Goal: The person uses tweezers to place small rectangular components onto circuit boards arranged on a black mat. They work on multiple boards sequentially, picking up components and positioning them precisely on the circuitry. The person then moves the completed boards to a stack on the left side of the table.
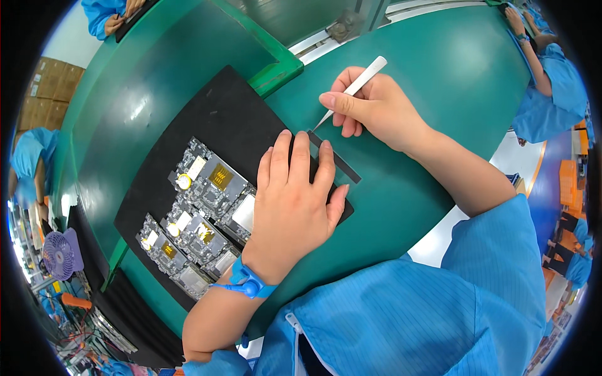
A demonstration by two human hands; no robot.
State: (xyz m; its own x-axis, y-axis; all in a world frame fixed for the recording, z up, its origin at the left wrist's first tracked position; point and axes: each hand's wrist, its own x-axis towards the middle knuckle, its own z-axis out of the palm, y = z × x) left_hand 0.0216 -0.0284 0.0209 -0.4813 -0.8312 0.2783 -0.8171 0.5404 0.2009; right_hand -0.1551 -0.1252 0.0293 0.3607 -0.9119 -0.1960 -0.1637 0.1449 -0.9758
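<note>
My right hand (370, 106) grips a pair of white tweezers (365, 76) like a pen. Their fine tip points down at the upper end of a thin dark strip (348, 169) with a clear edge, at the border of a black mat (219, 103). My left hand (293, 188) lies flat with its fingers spread over the right part of the mat, fingertips close to the strip. A blue wrist strap (249, 283) circles my left wrist. Left of that hand, several circuit boards (216, 182) lie in rows on the mat, and the hand partly hides the nearest ones.
The mat rests on a green worktable (464, 69). Beyond it stands a green-edged frame (276, 72). A purple fan (61, 254) is at the left, with cardboard boxes (47, 94) behind. Co-workers in blue sit at the far left and right (555, 94).
</note>
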